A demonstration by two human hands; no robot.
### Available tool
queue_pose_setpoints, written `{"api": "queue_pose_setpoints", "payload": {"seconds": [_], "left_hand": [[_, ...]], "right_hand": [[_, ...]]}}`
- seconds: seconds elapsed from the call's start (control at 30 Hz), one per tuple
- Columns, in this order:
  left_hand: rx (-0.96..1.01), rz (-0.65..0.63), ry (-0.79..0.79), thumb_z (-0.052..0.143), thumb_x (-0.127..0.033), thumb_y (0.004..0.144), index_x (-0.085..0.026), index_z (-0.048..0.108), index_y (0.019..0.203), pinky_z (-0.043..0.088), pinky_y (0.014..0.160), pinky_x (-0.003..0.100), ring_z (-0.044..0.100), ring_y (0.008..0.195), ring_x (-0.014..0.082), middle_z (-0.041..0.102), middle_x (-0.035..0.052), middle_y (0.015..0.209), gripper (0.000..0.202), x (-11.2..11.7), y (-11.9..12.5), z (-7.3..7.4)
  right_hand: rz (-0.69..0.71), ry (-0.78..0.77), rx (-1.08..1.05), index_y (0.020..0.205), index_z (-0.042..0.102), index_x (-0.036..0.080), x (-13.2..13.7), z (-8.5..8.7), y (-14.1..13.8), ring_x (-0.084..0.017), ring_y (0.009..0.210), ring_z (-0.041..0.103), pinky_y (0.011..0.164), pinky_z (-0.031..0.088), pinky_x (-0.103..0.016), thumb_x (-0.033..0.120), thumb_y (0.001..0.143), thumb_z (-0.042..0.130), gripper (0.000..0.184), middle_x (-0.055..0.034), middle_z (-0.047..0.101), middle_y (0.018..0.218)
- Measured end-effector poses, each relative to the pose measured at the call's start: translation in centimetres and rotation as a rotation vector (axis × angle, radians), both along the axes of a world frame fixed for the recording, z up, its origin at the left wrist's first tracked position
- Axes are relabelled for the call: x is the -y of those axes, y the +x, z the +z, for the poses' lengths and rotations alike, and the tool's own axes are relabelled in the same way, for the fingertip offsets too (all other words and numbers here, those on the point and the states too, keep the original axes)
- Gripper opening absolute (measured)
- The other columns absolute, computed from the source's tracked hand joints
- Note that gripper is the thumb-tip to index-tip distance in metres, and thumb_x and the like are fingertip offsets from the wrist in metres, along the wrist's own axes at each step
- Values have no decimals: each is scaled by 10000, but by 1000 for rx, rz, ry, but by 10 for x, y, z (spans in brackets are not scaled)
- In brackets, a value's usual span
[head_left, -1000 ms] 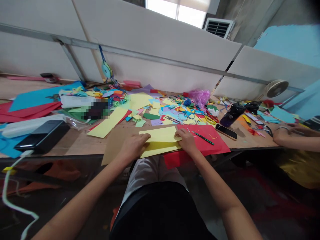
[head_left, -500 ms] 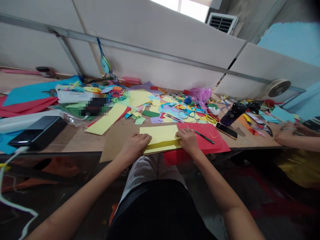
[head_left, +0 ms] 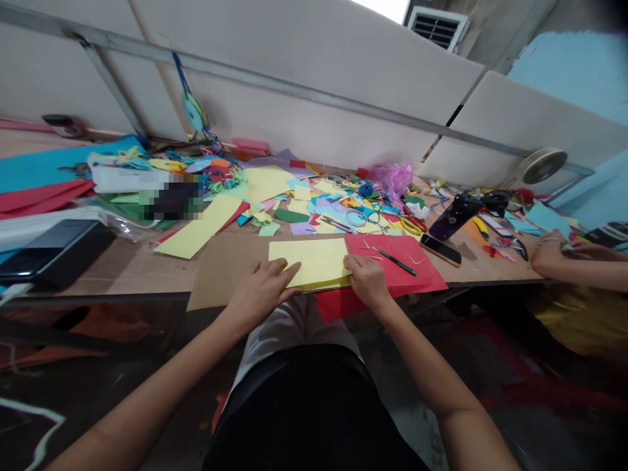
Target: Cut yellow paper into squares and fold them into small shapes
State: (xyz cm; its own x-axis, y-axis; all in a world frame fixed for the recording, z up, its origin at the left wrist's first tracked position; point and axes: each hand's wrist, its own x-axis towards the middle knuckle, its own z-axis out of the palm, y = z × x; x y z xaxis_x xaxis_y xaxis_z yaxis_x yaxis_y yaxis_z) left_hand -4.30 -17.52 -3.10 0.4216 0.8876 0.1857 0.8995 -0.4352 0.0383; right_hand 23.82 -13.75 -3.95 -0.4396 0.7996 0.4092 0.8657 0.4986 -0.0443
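A folded sheet of yellow paper (head_left: pixel 307 261) is held flat on the table between the hands, its long axis lying crosswise. Its right end is pressed by the flattened right hand (head_left: pixel 367 281); its lower-left edge is touched by the spread left hand (head_left: pixel 260 292). Red paper (head_left: pixel 392 258) and brown card (head_left: pixel 216 278) are laid beneath, on a wooden table (head_left: pixel 132 265), before white partition panels (head_left: pixel 304 111).

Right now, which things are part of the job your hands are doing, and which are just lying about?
Probably part of the job:
left hand, right hand, yellow paper, brown paper, red paper, green-handled craft knife

Just lying about:
phone, black bottle, pink plastic bag, yellow paper strip
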Motion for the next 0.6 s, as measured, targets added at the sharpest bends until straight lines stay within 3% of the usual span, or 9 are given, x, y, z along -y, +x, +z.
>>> {"api": "queue_pose_setpoints", "payload": {"seconds": [0.2,0.33,0.47,0.6], "left_hand": [[-5,-19,12,522,-418,992,-275,489,1448,381,1068,456,547,1291,321,559,138,1463,479,0,-2,-6],[-19,-30,17,511,-403,998,-242,495,1464,410,1049,461,522,1333,334,548,152,1487,494,1,-1,-7],[-54,-56,43,491,-350,1009,-292,480,1494,424,1040,446,528,1335,313,559,136,1478,488,2,-2,-7],[-55,-61,63,453,-387,1023,-308,489,1497,414,1052,467,517,1347,323,544,141,1492,483,3,-3,-9]], "right_hand": [[-5,-31,-38,1003,668,201,3,-2,4,-264,997,646,902,440,-352,17,835,494,304,-109,749,1094],[52,75,-21,987,674,219,9,-6,9,-232,996,661,973,413,-361,30,887,474,292,-82,761,1066],[135,224,-73,950,677,224,13,-12,14,-204,934,686,909,448,-346,27,889,475,289,-53,777,1012],[223,221,-153,995,674,225,19,-13,18,-208,974,713,916,489,-359,60,878,530,249,-57,782,1077]]}}
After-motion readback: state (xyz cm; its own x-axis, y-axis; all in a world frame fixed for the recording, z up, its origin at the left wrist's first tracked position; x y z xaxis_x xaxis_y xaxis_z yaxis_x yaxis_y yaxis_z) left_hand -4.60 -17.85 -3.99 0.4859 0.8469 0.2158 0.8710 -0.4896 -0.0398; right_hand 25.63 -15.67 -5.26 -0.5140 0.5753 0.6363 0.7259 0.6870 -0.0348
